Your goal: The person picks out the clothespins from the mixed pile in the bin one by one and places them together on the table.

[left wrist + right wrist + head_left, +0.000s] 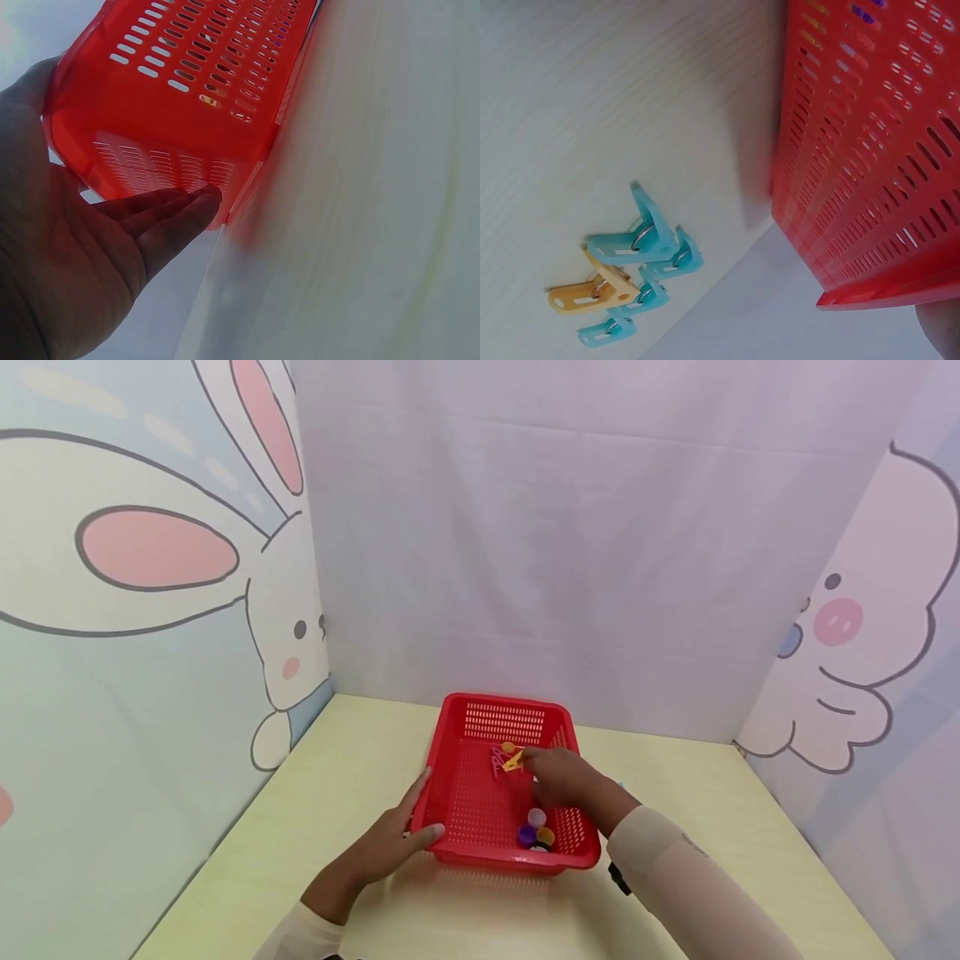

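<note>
A red basket (480, 777) holds pink clips (497, 762), a yellow clip (513, 762) and several small round pieces (527, 836). My left hand (386, 846) holds its near left corner, thumb over the rim and fingers along the outer side; the left wrist view shows this hand (82, 247) against the perforated wall (187, 75). Reaching over the right rim, my right hand (558, 777) has its fingertips at the yellow clip and seems to pinch it; its palm side is hidden. Only a bit of that hand (941, 326) shows beside the basket (855, 165) in the right wrist view.
On the table right of the basket lie several teal clips (637, 240) and one orange-yellow clip (592, 292), mostly hidden by my right arm in the head view. A pale curtain (555, 568) hangs behind the table, and printed panels flank both sides.
</note>
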The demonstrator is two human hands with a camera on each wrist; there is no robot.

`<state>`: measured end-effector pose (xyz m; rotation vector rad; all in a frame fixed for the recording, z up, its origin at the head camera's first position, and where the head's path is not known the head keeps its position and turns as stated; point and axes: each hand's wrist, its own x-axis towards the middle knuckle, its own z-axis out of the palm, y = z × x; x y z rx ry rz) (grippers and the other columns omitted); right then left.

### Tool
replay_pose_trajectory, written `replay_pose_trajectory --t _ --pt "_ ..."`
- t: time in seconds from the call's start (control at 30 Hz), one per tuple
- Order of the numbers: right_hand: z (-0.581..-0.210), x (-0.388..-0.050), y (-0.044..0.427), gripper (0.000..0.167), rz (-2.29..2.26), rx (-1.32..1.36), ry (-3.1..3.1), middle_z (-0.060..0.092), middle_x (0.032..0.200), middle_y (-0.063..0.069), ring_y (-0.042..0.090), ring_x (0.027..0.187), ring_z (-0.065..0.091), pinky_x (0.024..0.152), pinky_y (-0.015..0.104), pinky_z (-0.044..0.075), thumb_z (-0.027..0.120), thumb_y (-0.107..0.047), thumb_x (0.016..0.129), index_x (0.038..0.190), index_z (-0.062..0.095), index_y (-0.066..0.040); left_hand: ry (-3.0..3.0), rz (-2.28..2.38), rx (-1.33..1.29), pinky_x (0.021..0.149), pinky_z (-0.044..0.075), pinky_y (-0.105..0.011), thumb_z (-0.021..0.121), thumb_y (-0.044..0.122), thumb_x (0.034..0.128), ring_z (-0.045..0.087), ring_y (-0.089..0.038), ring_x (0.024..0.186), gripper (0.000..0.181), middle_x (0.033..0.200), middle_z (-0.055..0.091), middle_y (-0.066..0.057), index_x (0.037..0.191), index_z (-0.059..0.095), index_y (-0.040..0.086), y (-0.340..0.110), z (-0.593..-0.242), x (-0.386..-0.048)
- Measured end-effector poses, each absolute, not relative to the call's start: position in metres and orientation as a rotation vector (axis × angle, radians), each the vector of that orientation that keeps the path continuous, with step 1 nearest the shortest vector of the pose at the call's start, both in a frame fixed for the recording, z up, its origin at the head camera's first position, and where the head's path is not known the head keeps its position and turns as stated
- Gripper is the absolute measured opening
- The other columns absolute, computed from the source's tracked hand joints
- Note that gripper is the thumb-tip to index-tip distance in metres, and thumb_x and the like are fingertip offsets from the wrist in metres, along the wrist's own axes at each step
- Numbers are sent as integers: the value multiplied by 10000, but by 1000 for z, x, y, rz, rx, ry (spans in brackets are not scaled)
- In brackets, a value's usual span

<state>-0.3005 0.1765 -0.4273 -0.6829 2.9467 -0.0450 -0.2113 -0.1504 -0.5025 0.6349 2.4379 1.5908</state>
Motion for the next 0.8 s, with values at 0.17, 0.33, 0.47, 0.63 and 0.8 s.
replay_pose_trajectory --t 0.17,0.33,0.47,0.63,0.8 --pt "-420 -293 171 549 161 -953 3063 733 1256 21 203 976 757 906 429 688 1019 -252 747 1213 759 -121 2436 1594 638 931 678 -397 786 419 967 602 -310 1366 1076 1543 570 -167 1770 87 258 -151 -503 -212" --pt "-416 -284 173 522 274 -1144 3183 757 1170 13 183 879 754 846 380 693 1044 -276 703 1132 790 -123 2419 1604 657 927 677 -382 778 414 971 596 -305 1364 1068 1540 570 -165 1769 87 254 -151 -502 -211" --pt "-413 -281 178 545 348 -1252 3245 780 1103 24 187 851 772 825 385 697 1055 -326 676 1111 802 -118 2417 1601 661 930 677 -387 780 433 967 596 -301 1364 1076 1539 572 -159 1769 85 256 -149 -500 -211" --pt "-415 -279 184 573 290 -1339 3275 781 1016 7 171 821 778 803 355 695 1052 -309 688 1108 699 -143 2424 1598 656 930 677 -388 783 429 964 601 -296 1360 1076 1537 576 -152 1768 89 260 -149 -501 -212" --pt "-419 -277 188 707 196 -1402 3285 778 1091 25 195 900 803 834 387 697 1052 -184 688 1268 653 -125 2411 1610 645 924 678 -384 784 425 964 593 -298 1369 1075 1544 569 -151 1768 88 273 -151 -501 -211"
